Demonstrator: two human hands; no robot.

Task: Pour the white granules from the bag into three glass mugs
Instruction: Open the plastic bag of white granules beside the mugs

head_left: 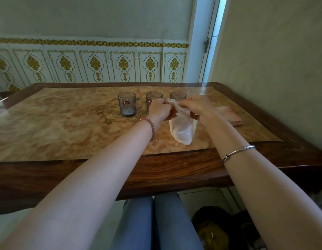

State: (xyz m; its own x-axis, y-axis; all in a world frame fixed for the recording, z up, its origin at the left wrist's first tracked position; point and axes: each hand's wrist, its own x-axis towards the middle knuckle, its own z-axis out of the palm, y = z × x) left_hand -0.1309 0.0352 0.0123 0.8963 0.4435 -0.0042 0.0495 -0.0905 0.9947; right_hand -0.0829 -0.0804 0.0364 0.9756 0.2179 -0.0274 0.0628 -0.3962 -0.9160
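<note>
**On the bench: both hands working the top of the bag, three mugs lined up behind**

Over on the left of the row, the first glass mug (126, 104) sits upright with its handle pointing right and a thin layer of white granules at the bottom. Next along, the middle mug (152, 100) is half hidden behind the left hand (159, 110), so no idea what's in it. That hand has a pink bead bracelet (149, 126) at the wrist, and its fingers are curled, pinching the crumpled top of the plastic bag (182, 129). The bag's in the centre-right of the frame, bottom end resting on the bench (57, 127), with white stuff settled low inside. The right hand (197, 108) pinches the bag's top from the other side. Third mug (178, 96) peeks out just behind both hands. Far right, a folded pinkish cloth (228, 115) lies flat, and there's a silver bangle (237, 153) on the right forearm.
</note>
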